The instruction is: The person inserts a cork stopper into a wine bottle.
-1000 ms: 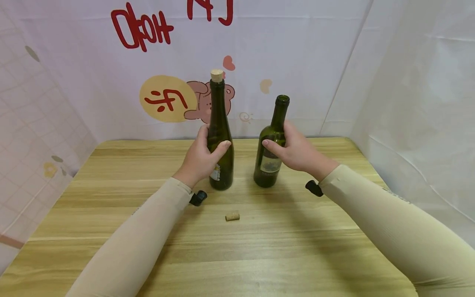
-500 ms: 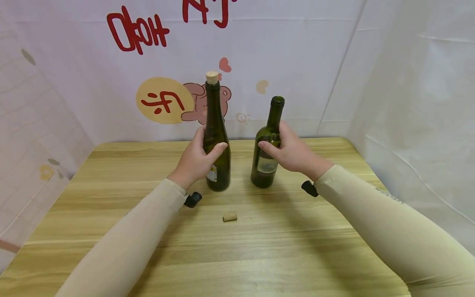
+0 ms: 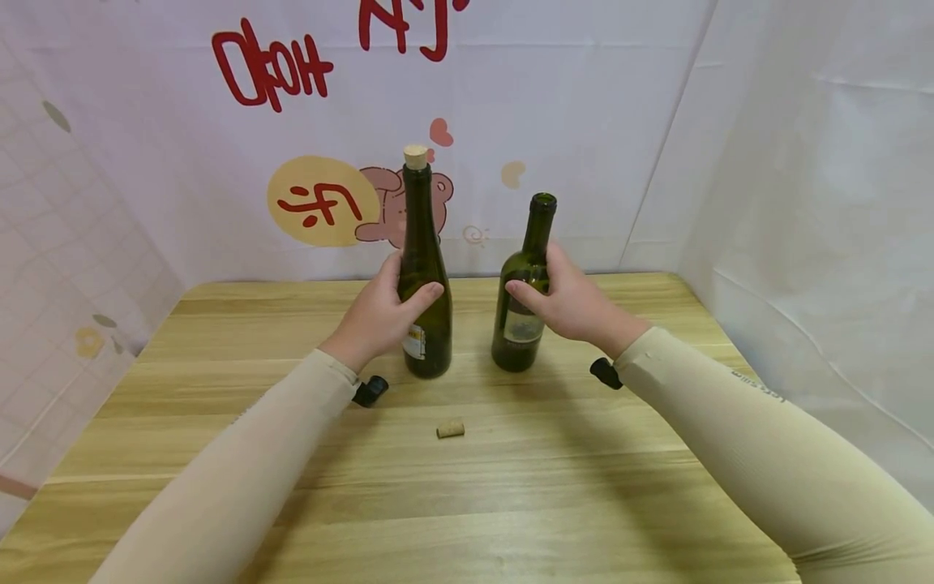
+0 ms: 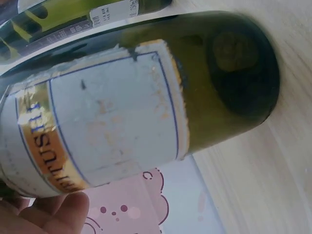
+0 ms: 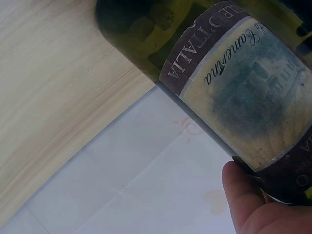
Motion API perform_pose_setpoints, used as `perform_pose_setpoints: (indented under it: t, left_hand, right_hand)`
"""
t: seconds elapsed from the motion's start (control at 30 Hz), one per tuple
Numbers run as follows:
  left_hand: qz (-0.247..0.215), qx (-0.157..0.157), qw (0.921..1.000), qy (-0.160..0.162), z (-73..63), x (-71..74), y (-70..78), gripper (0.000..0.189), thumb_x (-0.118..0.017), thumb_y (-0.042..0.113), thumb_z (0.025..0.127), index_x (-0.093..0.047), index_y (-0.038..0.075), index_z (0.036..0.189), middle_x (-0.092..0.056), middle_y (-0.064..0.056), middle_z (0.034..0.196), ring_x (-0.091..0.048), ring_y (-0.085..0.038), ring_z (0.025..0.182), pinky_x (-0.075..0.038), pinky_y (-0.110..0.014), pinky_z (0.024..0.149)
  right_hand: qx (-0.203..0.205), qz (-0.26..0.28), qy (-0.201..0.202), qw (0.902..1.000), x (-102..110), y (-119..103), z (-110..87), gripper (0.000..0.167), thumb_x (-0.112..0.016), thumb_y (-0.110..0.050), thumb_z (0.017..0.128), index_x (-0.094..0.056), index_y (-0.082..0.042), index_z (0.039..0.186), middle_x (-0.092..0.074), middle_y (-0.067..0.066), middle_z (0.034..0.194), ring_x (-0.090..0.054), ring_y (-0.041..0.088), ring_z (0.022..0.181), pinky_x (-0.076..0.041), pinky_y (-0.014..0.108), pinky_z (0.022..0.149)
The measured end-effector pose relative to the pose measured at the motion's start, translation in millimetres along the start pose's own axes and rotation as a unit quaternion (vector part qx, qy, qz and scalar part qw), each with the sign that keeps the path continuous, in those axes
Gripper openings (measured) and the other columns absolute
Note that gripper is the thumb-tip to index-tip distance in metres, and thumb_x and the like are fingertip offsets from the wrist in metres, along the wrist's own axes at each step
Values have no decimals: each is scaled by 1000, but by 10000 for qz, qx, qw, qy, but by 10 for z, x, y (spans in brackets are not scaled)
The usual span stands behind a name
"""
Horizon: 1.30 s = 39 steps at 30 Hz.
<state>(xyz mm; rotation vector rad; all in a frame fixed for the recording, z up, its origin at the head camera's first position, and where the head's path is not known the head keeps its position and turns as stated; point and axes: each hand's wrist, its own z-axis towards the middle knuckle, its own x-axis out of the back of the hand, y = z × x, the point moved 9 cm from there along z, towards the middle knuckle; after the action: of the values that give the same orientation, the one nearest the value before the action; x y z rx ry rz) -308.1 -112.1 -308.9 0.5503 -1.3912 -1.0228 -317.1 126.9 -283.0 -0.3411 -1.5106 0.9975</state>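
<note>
My left hand (image 3: 377,316) grips a tall dark green wine bottle (image 3: 430,349) round its body, thumb across the front. A pale cork (image 3: 415,156) sits in that bottle's mouth and sticks up above it. To the right, my right hand (image 3: 576,300) holds a shorter green wine bottle (image 3: 516,353) at its shoulder; its mouth has no cork. Both bottles stand nearly upright, a gap between them. The left wrist view shows the tall bottle's worn white label (image 4: 112,117); a brown and cream label (image 5: 248,87) fills much of the right wrist view. A loose cork (image 3: 450,428) lies in front of the bottles.
The wooden table (image 3: 467,519) ends at a back edge just behind the bottles. A white printed curtain (image 3: 584,97) hangs behind it, with more white cloth (image 3: 824,203) along the right side.
Both hands keep their grip on the bottles. The whole head view has shifted slightly, so bottles, hands and loose cork appear a little farther left.
</note>
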Motion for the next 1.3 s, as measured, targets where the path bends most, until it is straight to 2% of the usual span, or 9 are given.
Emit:
perform_pose_setpoints:
  t: [0.13,0.27,0.4,0.5,0.6,0.63,0.77,0.97,1.3]
  left_hand:
    - [34,-33,10000,-73,-6,14,20,80,-61,63,100,-27,27,163,-54,-4,149,-61,-28,133,-46,-59,114]
    - [167,-25,9999,-38,-52,68,55,85,-63,63,98,-23,30,165,-46,-3,159,-51,-29,145,-44,-60,117]
    - [579,-57,9983,57,-128,135,100,89,-65,65,97,-21,30,166,-42,-1,164,-64,-33,116,-49,-55,108]
    - [949,-127,9954,62,-183,155,126,87,-66,62,97,-24,26,166,-43,-1,162,-63,-32,114,-49,-54,107]
    - [1317,-132,9912,42,-233,158,124,88,-66,59,98,-25,21,166,-41,-4,163,-50,-30,143,-42,-58,117]
    - [1423,-110,9898,35,-252,157,120,88,-66,59,98,-25,20,166,-41,-5,163,-43,-29,150,-40,-60,119]
    - [1783,130,9839,-15,-332,157,84,94,-65,60,98,-19,16,168,-35,-10,167,-39,-34,153,-37,-62,121]
    - [2120,456,9762,-83,-459,152,46,96,-65,59,99,-18,12,168,-36,-15,167,-42,-38,151,-40,-62,119]
    - [2724,827,9579,-365,-661,76,-59,91,-65,59,98,-32,3,162,-45,-18,161,-51,-41,145,-48,-63,110]
  right_hand:
    - [22,15,9,10000,-7,2,-1,48,-63,-35,106,-39,-8,138,-54,14,131,-61,29,120,-52,52,103]
    - [52,-5,28,10000,-7,-3,-1,47,-63,-35,106,-39,-8,137,-55,14,130,-61,29,119,-52,51,102]
    - [30,-51,38,10000,-7,6,-1,48,-63,-36,106,-39,-8,138,-55,13,130,-61,29,119,-52,52,102]
    - [32,-74,47,10000,-5,4,0,49,-63,-36,106,-38,-8,138,-55,14,129,-61,29,119,-52,52,102]
    - [38,-62,39,10000,-3,-3,-1,49,-63,-36,106,-38,-8,138,-54,14,129,-61,29,117,-52,51,100]
    - [40,-55,34,10000,-3,-4,-1,49,-63,-36,106,-38,-8,138,-54,14,129,-61,29,117,-52,51,99]
    - [10,-61,14,10000,-4,0,-4,49,-62,-36,107,-38,-8,138,-53,14,128,-61,28,115,-53,49,97]
    - [36,-55,-1,10000,-4,-5,2,48,-62,-36,107,-38,-8,138,-53,14,128,-60,28,114,-52,49,97]
    - [-30,-22,-54,10000,-5,10,3,50,-62,-38,107,-37,-9,139,-54,13,129,-60,28,116,-52,49,98]
